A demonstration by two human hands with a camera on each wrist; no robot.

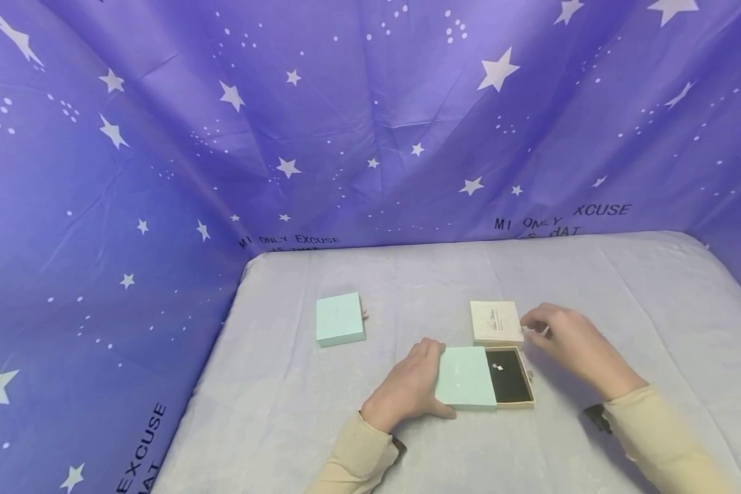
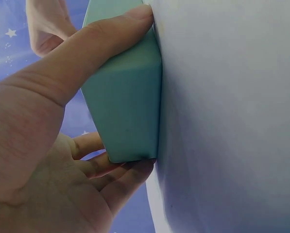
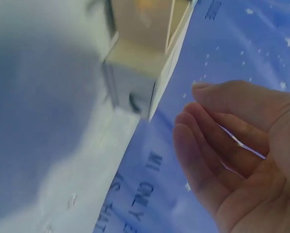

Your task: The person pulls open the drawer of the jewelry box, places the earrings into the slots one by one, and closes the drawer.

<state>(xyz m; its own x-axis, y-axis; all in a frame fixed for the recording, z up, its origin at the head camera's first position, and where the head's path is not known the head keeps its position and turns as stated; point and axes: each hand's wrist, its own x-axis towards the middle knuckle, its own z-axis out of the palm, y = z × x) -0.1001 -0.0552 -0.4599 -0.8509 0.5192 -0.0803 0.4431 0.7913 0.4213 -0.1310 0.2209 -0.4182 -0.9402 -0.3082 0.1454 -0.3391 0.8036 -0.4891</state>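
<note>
A mint-green drawer box [image 1: 465,379] lies on the bed-like surface with its tray [image 1: 515,405] pulled partly out to the right. On the tray's black lining [image 1: 510,385] sits a small shiny piece of jewellery [image 1: 499,368]. My left hand [image 1: 410,381] grips the sleeve's left end, thumb at the near side and fingers at the far side; the left wrist view shows the sleeve [image 2: 127,111] between them. Behind it is a cream box [image 1: 492,321] with printed lettering. Just right of that box, my right hand [image 1: 565,337] hovers with loosely bent fingers and nothing between them.
Another mint-green box [image 1: 339,319], closed and with a small ribbon tab on its right side, lies farther left. Pale cloth [image 1: 265,412] covers the surface. Purple starry curtains [image 1: 370,123] hang at the back and sides.
</note>
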